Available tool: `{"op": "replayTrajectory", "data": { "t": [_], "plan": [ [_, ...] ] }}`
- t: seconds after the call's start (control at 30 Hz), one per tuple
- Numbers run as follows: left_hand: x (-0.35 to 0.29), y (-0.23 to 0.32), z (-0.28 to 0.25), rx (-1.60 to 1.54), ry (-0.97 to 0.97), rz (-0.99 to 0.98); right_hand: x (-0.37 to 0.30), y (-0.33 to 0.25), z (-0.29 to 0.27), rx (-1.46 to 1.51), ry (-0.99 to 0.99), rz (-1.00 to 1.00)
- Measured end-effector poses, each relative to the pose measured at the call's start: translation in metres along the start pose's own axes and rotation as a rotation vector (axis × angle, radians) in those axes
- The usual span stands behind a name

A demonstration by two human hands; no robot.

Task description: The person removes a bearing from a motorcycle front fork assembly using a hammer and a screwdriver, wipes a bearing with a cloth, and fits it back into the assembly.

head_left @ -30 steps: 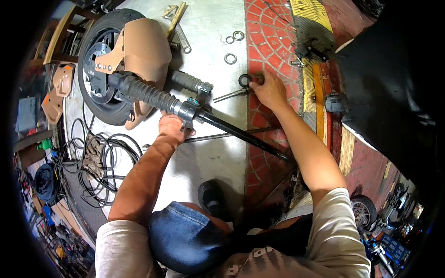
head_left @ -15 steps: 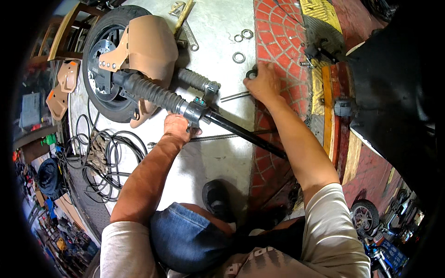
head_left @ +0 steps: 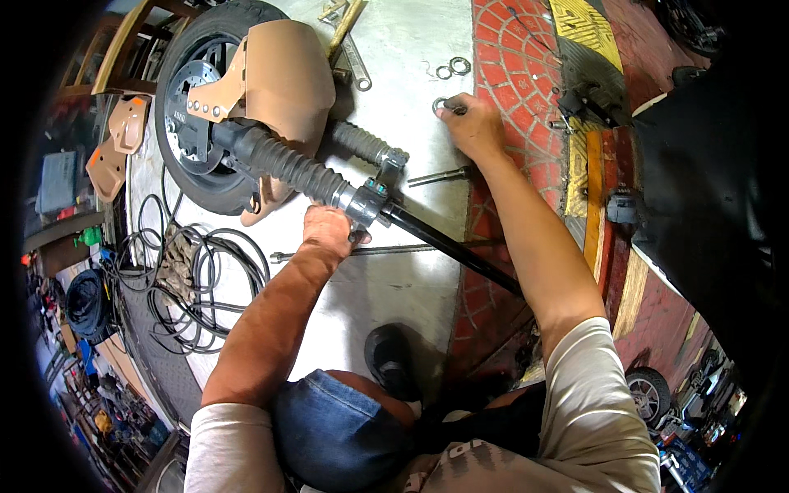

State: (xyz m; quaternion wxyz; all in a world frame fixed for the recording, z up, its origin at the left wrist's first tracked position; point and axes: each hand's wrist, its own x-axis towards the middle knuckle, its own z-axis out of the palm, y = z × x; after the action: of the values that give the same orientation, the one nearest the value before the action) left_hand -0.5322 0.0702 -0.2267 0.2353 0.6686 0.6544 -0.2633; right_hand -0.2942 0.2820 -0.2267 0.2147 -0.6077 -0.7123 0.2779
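Observation:
A scooter front fork [head_left: 279, 164] lies across the floor, with its wheel [head_left: 177, 99] and tan fender [head_left: 288, 78] at the far left. Its black steering tube [head_left: 452, 251] slants toward the near right. My left hand [head_left: 329, 230] is closed round the fork's underside by the metal clamp [head_left: 367, 204]; part of the grip is hidden. Farther off, my right hand [head_left: 475, 130] pinches a small dark ring. Its fingertips are at a metal ring [head_left: 439, 106] lying on the floor. Two more rings [head_left: 452, 69] lie just beyond.
A wrench [head_left: 355, 66] lies beside the fender. Thin metal rods [head_left: 440, 177] are right of the fork, and a long rod [head_left: 394, 249] passes under the tube. Coiled black cable [head_left: 201, 279] and tan panels [head_left: 119, 152] are left. A large black panel [head_left: 707, 172] stands right.
My right hand has moved away from me to the loose metal ring, still pinching the dark ring. My left hand keeps its hold on the fork. The whole view has shifted slightly.

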Motion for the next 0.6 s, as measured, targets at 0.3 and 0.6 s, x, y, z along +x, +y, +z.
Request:
{"op": "replayTrajectory", "data": {
  "t": [0.3, 0.6],
  "plan": [
    [-0.006, -0.005, 0.000, -0.038, 0.101, 0.037, -0.013, -0.011, -0.007, 0.026, -0.033, 0.094],
    [-0.012, -0.002, -0.009, 0.071, 0.167, -0.043, -0.171, -0.040, -0.128, 1.886, -0.120, 0.664]
  ]
}}
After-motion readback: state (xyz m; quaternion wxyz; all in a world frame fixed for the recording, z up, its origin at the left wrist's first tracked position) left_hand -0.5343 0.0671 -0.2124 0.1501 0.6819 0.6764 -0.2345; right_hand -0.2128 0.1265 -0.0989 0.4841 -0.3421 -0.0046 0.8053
